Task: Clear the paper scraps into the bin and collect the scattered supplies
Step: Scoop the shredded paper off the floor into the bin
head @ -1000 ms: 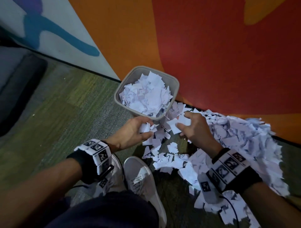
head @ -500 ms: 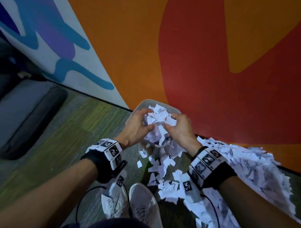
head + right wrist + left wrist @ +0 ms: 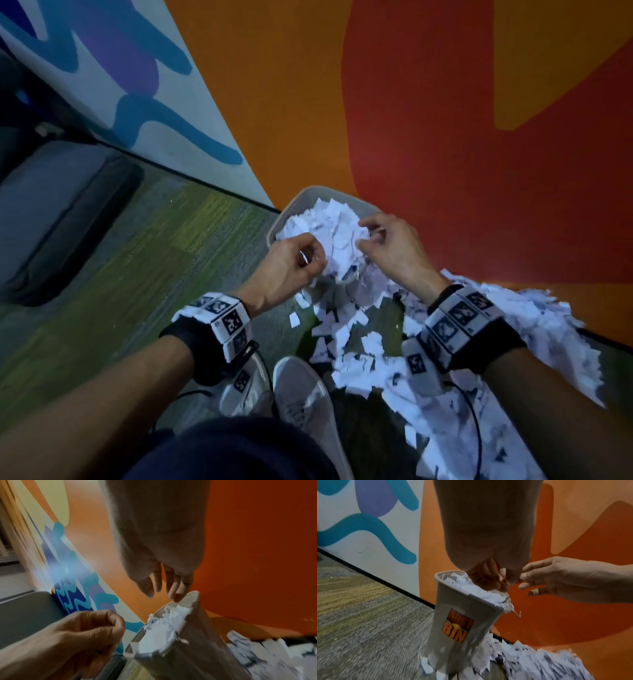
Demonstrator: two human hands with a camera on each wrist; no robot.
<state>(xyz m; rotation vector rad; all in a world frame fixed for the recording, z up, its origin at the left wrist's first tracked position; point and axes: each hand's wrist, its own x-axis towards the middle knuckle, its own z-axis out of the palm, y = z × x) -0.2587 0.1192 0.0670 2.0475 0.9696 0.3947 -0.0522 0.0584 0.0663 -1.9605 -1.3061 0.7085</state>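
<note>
Paper scraps [image 3: 337,226], white and ragged, heap the tapered grey bin [image 3: 462,609].

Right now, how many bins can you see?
1: the grey bin stands against the orange wall, heaped with paper scraps, under both hands. Others may sit outside view.

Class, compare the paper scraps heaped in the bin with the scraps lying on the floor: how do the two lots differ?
The scraps in the bin form one compact mound rising above the rim of the grey bin; the scraps on the floor spread loosely along the wall. The bin's lot sits under both hands; the floor lot lies beside the shoes. The floor lot covers far more area. Both are small white torn pieces.
</note>
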